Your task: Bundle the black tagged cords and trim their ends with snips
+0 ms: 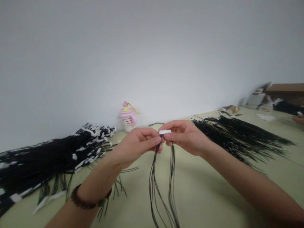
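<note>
Near the middle, my left hand (140,144) and my right hand (184,136) meet at a small white connector (165,131). My right hand pinches the connector between thumb and fingers. The fingers of my left hand are closed on thin black wires (154,167) just below the connector's left end. More black wires hang from under my right fingers, and both strands run down toward the bottom edge. The exact contact at the fingertips is blurred.
Black wires with white ends (54,155) are heaped at the left. Another black wire bundle (235,136) lies at the right. A pink and white cup (127,117) stands by the wall. A brown box (287,88) and part of another person's hand (298,119) show far right.
</note>
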`<state>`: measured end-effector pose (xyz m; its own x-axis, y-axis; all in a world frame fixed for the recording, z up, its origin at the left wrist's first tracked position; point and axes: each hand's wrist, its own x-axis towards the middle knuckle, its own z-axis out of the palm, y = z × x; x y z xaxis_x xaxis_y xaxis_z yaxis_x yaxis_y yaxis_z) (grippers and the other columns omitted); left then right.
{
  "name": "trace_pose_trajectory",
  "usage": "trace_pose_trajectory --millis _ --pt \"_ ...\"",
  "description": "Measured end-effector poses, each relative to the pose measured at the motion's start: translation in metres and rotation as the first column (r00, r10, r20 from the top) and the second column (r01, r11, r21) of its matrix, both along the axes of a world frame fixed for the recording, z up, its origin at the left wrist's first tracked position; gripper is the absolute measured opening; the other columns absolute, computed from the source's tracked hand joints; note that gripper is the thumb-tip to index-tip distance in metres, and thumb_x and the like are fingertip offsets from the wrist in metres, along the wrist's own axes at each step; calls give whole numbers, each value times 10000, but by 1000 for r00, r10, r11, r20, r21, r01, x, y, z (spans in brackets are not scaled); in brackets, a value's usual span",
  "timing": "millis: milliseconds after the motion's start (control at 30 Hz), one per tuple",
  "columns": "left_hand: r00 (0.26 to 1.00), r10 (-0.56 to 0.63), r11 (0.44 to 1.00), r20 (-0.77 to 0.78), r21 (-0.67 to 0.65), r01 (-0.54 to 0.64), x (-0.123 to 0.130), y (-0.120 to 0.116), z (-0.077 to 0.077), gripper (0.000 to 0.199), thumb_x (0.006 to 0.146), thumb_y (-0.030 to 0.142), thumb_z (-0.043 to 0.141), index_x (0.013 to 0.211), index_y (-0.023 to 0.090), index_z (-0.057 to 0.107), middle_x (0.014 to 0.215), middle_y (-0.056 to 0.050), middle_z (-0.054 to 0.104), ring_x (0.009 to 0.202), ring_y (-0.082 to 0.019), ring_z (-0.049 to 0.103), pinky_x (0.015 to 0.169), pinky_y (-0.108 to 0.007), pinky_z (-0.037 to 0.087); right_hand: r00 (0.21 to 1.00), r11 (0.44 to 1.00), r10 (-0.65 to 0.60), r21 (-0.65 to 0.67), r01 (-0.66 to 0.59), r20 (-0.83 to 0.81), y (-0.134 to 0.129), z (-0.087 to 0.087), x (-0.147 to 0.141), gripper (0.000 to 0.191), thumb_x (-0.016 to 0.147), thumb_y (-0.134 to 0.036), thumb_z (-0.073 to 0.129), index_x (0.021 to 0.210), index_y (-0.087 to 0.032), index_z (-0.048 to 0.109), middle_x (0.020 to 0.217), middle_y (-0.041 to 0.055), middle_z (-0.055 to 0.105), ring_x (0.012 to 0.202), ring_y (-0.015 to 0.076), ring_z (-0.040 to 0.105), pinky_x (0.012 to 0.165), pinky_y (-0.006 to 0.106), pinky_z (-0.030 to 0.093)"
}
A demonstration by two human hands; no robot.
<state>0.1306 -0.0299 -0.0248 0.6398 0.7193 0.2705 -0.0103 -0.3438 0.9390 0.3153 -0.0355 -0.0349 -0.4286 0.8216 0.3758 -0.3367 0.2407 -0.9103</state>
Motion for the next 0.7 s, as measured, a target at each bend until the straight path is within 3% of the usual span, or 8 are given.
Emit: trace_pose_trajectory --millis 133,333,433,600,700 --pt "994 46 995 -98 95 -36 -4 2 2 151 787 278 652 700 155 644 671 -5 654 660 -101 576 643 -205 432 998 999 -12 -38 14 60 -1 2 2 190 661 -176 746 840 -132 699 633 1 647 526 53 550 496 170 431" --pt "950 230 951 -212 254 -173 -5 -1 4 80 716 192 698 668 151 647 633 16 616 613 -101 525 596 -202 392 985 994 -106 4 106 137 8 -7 2 227 648 -188 754 850 -105 692 576 -4 617 497 61 542 484 185 426" --pt "952 223 956 -208 236 -173 -2 1 -1 108 731 206 687 665 155 619 609 28 596 590 -99 516 574 -202 393 983 991 -134 22 132 128 10 -10 2 235 650 -192 757 859 -103 693 651 19 648 540 60 554 505 184 435" --pt "984 144 981 -103 143 -128 0 12 -9 176 822 319 614 790 152 657 762 -17 650 728 -126 587 709 -257 483 989 989 -144 35 142 41 11 -10 -1 203 643 -155 756 831 -111 693 683 22 676 563 57 582 539 177 477" --pt "995 80 994 -54 84 -75 -1 14 -9 200 821 322 608 780 137 674 729 -26 657 678 -120 596 663 -253 506 991 992 -128 20 127 33 13 -11 -2 206 630 -150 764 819 -111 693 686 30 689 587 76 614 541 182 495"
